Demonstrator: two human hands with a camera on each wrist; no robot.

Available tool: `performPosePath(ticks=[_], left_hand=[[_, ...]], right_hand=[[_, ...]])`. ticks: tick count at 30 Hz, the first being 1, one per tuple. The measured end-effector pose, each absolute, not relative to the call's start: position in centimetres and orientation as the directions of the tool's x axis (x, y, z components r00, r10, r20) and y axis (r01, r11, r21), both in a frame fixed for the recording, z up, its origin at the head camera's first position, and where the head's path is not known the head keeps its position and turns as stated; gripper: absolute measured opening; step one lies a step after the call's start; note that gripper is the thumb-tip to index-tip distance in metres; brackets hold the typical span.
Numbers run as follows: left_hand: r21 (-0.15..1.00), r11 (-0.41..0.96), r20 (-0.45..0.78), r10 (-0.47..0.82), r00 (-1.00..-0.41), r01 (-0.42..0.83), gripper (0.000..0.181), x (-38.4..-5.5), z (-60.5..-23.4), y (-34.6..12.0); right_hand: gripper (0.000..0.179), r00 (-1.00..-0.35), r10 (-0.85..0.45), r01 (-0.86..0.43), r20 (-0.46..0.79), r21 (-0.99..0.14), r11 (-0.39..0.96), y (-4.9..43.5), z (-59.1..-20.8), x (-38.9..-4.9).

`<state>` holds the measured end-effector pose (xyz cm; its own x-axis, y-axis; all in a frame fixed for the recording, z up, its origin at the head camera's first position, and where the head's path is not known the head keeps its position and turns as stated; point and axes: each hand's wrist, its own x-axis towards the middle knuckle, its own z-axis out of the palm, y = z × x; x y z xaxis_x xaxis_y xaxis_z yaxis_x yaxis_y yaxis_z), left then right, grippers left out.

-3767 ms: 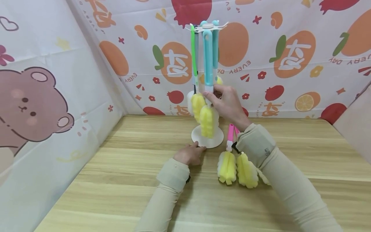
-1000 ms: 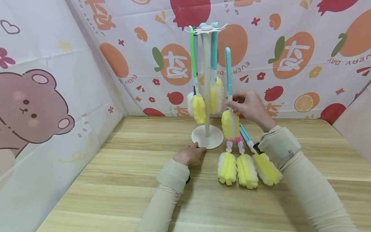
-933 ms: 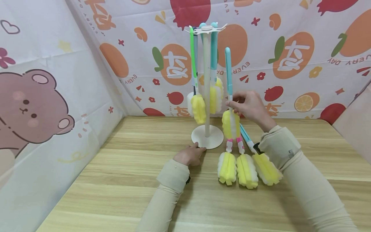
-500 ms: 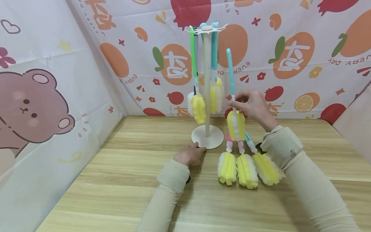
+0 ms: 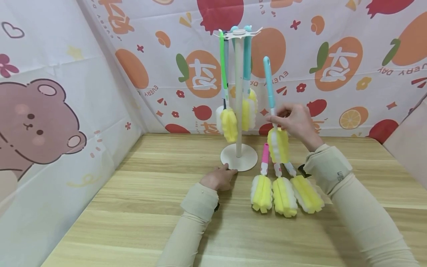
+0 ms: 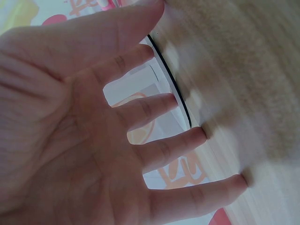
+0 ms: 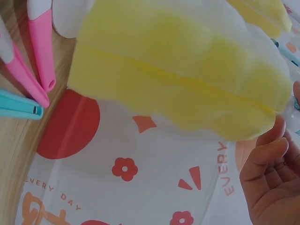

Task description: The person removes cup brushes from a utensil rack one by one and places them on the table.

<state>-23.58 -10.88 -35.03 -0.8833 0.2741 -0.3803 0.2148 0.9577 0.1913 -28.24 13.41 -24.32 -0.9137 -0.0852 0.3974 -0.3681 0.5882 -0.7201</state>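
Note:
My right hand (image 5: 297, 120) pinches the neck of a sponge bottle brush (image 5: 278, 144) with a turquoise handle, held nearly upright right of the white stand (image 5: 238, 92). Its yellow-and-white sponge (image 7: 173, 70) fills much of the right wrist view and hides part of the hand. At the stand's round base (image 5: 245, 163), my left hand (image 5: 217, 178) touches the near edge with extended fingers. The left wrist view shows that palm (image 6: 93, 136) with fingers spread, their tips at the base edge and tabletop. Several more brushes hang from the stand, one with a green handle (image 5: 222, 63).
Three sponge brushes lie side by side on the wooden table (image 5: 150, 207) below the raised one: a pink-handled one (image 5: 261, 193), a middle one (image 5: 284, 196), and a turquoise-handled one (image 5: 307, 193). A fruit-print cloth (image 5: 200, 104) rises behind the stand.
The turquoise-handled brush hung at the stand's front in the oldest frame; it is now off the hook and to the right. Lately it drifts slightly rightward, tilting. The left hand stays put.

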Motion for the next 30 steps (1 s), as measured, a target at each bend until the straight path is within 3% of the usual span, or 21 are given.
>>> performPosePath(ticks=[30], left_hand=[[0.205,0.960,-0.392,0.259,-0.882,0.191,0.061,-23.7,-35.0,-10.8]], right_hand=[[0.028,-0.971,-0.074,-0.209,0.226,-0.666,0.716,16.4,-24.9,-29.0]])
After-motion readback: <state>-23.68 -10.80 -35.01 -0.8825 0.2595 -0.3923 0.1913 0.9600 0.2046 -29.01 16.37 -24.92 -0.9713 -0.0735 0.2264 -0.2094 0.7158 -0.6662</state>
